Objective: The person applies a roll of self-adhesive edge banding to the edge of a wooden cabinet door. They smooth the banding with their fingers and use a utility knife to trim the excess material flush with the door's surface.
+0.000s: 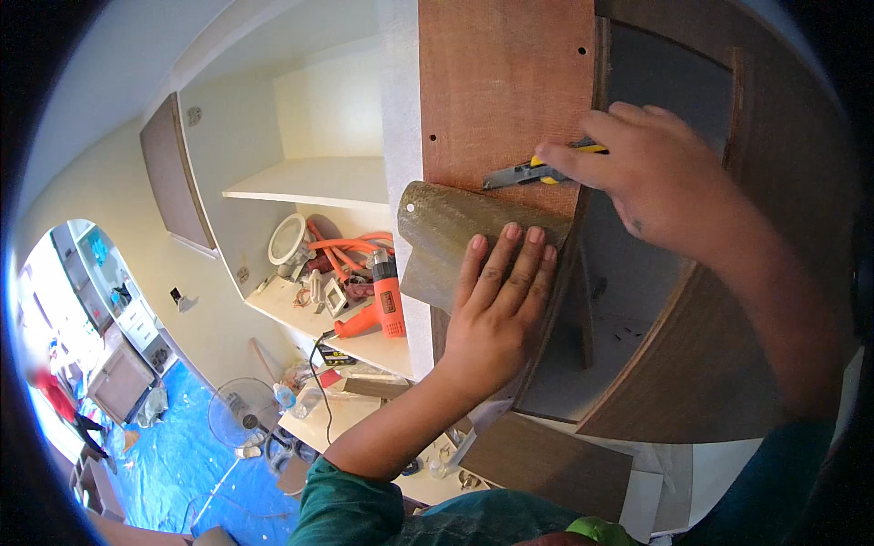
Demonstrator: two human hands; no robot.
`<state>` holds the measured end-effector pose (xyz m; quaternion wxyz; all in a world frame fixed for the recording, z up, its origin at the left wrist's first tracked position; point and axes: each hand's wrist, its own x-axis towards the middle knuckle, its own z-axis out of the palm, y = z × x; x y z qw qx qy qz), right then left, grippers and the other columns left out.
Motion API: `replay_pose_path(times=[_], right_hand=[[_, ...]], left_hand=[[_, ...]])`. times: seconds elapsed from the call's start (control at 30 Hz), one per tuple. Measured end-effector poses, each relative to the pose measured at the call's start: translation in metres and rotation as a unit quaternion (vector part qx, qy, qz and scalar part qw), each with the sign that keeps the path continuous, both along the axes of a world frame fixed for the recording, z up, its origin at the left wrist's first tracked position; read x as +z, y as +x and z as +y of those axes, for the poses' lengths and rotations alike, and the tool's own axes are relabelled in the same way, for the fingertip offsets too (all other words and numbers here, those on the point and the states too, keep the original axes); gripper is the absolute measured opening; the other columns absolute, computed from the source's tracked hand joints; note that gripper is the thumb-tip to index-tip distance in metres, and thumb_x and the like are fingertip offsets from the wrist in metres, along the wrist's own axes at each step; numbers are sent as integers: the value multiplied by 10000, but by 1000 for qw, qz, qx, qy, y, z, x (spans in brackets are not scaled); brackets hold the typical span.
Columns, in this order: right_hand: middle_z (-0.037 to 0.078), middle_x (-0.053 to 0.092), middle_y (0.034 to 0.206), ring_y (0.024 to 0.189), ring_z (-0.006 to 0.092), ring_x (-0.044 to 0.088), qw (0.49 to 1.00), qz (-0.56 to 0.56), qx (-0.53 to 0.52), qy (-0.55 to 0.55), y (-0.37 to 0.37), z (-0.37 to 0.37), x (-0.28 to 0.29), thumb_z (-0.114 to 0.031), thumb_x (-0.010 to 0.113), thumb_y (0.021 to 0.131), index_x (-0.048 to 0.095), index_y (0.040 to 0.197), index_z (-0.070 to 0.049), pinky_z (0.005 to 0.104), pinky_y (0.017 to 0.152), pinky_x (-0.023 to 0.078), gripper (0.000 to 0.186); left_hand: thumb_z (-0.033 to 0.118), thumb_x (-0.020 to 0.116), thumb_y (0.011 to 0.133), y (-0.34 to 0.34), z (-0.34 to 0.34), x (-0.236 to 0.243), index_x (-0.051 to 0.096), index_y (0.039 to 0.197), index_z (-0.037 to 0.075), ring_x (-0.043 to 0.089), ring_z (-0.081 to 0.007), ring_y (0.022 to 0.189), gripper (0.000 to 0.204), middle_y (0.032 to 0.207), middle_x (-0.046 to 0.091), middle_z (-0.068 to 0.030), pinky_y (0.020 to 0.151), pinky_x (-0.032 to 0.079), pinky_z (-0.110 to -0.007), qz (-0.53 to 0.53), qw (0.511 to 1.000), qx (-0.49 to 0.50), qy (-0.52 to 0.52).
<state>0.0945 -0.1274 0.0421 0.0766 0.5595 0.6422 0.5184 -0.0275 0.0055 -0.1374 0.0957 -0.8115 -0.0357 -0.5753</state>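
Observation:
My right hand [628,168] grips a yellow and black utility knife [537,170], its blade pointing left over a reddish-brown wood panel [505,91]. Below the blade, a brown wood-grain sheet [464,227] curls away from the panel, its upper edge close to the knife tip. My left hand [501,305] lies with fingers stretched flat on this sheet, pressing its right part. Small dark holes dot the panel, and a pale round hole shows at the sheet's left corner. Whether the blade touches the sheet cannot be made out.
An orange heat gun [378,305] with a black cord stands on a cream shelf [309,318] beside orange hoses [341,246]. Open dark cabinet compartments lie to the right. A fan [246,414], a blue floor sheet [173,455] and a person in red [56,396] are at lower left.

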Motion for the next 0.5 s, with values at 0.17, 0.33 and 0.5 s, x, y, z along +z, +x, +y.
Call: replay_pose_path(times=[0.17,0.33,0.5], right_hand=[[79,625,1129,1084,268,616,999,8,29,-16,-2,10,1,-19,634,852,646,1310,-201,450,943,491,493],[106,659,1093,1112,288,635,999,0,34,-16,-3,8,-2,-89,587,887,695,1235,-151,439,904,515,370],[107,647,1076,1083,290,637,1000,-4,15,-20,2,-6,0,-46,610,866,686,1249,-151,434,870,518,404]], left_hand=[[47,601,820,0,-2,2,644,1335,43,477,-333,1410,517,1483,550,-130,1205,285,-536,2,1000,1,-3],[49,601,824,1,-3,1,635,1347,44,468,-335,1417,524,1483,550,-131,1207,282,-536,0,1000,-2,-8],[52,599,828,0,-3,1,630,1352,47,467,-334,1417,525,1484,548,-130,1208,281,-536,5,1000,2,-4]])
